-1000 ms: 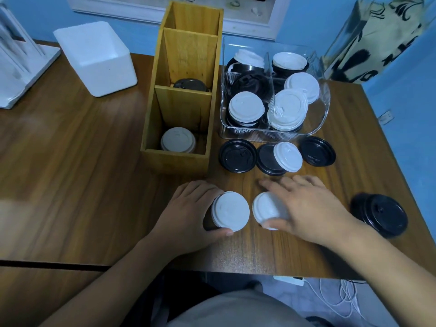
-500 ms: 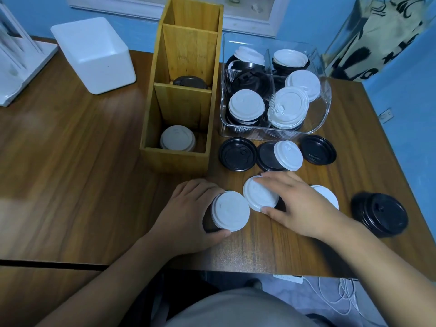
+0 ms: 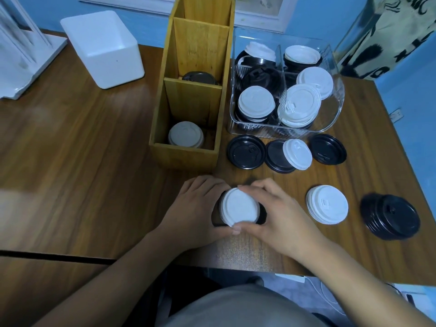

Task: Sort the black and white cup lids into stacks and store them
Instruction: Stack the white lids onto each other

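Between both hands [image 3: 238, 210], clamped together on it, sits the white stack [image 3: 238, 207]; the wooden box [image 3: 184, 152] waits straight ahead, nearer the left hand [image 3: 198, 208].

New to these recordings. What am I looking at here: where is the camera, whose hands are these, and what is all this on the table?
There is no machine: a person works with bare hands, and the single camera sits on their head, looking down at a wooden table. The left hand and right hand close together around a stack topped by a white lid, with something dark under it.

To the right lie a white stack and a black stack. Further back, three loose black lids sit in a row, the middle one partly covered by a loose white lid. Behind them a clear bin holds mixed lids. The wooden organizer already stores white lids in its near compartment and black in the next. A white box stands at the back left.
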A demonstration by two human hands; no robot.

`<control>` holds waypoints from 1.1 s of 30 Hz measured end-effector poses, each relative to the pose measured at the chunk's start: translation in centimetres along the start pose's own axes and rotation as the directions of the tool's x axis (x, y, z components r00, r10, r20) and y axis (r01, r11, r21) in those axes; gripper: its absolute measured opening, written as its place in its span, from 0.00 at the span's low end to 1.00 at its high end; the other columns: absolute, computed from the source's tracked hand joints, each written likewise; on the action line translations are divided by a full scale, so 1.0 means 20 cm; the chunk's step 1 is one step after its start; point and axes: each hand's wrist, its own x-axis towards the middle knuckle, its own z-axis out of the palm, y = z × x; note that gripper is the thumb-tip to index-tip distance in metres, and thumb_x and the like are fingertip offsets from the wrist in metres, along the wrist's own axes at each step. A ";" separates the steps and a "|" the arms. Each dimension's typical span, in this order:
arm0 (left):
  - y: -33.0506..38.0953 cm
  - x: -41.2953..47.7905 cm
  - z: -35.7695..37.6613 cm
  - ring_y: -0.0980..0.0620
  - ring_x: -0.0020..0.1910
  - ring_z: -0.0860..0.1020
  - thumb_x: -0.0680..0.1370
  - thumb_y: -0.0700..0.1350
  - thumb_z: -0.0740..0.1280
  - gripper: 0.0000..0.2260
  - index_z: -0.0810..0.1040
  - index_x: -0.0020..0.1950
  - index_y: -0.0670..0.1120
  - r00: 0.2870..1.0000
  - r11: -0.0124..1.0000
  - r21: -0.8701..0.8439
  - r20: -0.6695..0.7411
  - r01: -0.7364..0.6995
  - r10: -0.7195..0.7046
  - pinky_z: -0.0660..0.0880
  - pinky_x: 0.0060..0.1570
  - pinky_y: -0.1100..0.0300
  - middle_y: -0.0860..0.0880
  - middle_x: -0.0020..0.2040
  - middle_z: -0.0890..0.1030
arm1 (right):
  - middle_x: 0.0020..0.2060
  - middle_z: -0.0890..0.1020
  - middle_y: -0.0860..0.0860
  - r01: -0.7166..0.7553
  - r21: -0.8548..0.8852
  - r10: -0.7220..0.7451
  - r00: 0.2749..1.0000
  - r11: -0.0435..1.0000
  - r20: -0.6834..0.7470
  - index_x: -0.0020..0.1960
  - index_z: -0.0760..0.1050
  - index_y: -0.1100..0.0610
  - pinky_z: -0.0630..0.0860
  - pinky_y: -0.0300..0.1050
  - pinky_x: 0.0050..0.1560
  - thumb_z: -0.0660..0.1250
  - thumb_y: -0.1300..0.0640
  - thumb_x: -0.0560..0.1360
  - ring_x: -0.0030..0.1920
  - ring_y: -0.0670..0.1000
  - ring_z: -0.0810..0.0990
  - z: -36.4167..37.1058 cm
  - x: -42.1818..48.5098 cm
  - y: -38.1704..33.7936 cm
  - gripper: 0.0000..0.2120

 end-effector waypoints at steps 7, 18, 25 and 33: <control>0.00 -0.01 0.00 0.53 0.67 0.71 0.65 0.71 0.73 0.39 0.75 0.68 0.49 1.000 1.000 -0.015 0.005 0.002 -0.002 0.65 0.69 0.54 0.55 0.64 0.75 | 0.60 0.66 0.36 -0.023 -0.033 0.024 0.999 0.999 0.041 0.75 0.68 0.44 0.74 0.43 0.59 0.74 0.34 0.68 0.57 0.43 0.75 -0.01 0.02 -0.02 0.39; -0.01 -0.01 0.00 0.51 0.69 0.70 0.67 0.69 0.72 0.40 0.75 0.72 0.47 1.000 1.000 -0.012 -0.007 -0.003 0.003 0.63 0.69 0.56 0.52 0.67 0.74 | 0.62 0.61 0.39 -0.062 -0.230 0.093 0.988 0.971 0.127 0.79 0.60 0.42 0.71 0.41 0.55 0.67 0.32 0.72 0.56 0.51 0.78 -0.02 0.03 -0.10 0.40; -0.01 -0.01 0.01 0.52 0.69 0.69 0.68 0.70 0.72 0.39 0.76 0.70 0.47 1.000 1.000 -0.006 -0.004 -0.002 0.002 0.62 0.69 0.57 0.53 0.67 0.74 | 0.63 0.60 0.40 -0.068 -0.227 0.101 0.985 0.971 0.137 0.80 0.59 0.44 0.73 0.42 0.53 0.67 0.35 0.75 0.54 0.50 0.79 -0.02 0.03 -0.12 0.38; -0.01 -0.01 0.01 0.50 0.72 0.69 0.70 0.71 0.71 0.44 0.68 0.77 0.45 0.999 0.999 -0.003 -0.009 -0.032 0.032 0.64 0.72 0.50 0.51 0.74 0.71 | 0.65 0.61 0.44 -0.006 -0.256 0.048 0.986 0.967 0.160 0.80 0.58 0.47 0.73 0.40 0.57 0.67 0.40 0.77 0.60 0.51 0.74 -0.02 0.04 -0.12 0.37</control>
